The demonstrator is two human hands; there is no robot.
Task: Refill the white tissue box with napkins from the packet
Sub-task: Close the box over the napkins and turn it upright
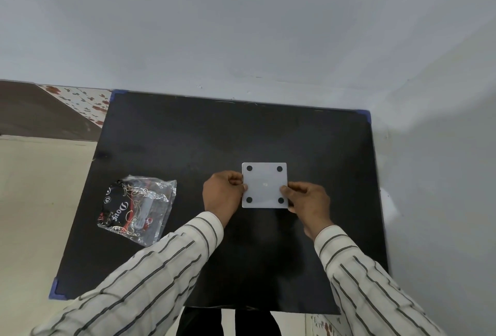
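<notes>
The white tissue box [264,184] lies upside down right of the table's middle, its square base with a black pad in each corner facing me. My left hand [224,194] pinches its left edge and my right hand [307,201] pinches its lower right edge. The napkin packet [138,208], clear plastic over a black, red and gold print, lies flat on the left part of the table, apart from both hands. What is inside the box is hidden.
The black table [188,134] has blue corner guards and stands against a pale wall at the back and right. Beige floor and a flowered tile strip [83,102] lie to the left. My dark trouser legs show below the near edge.
</notes>
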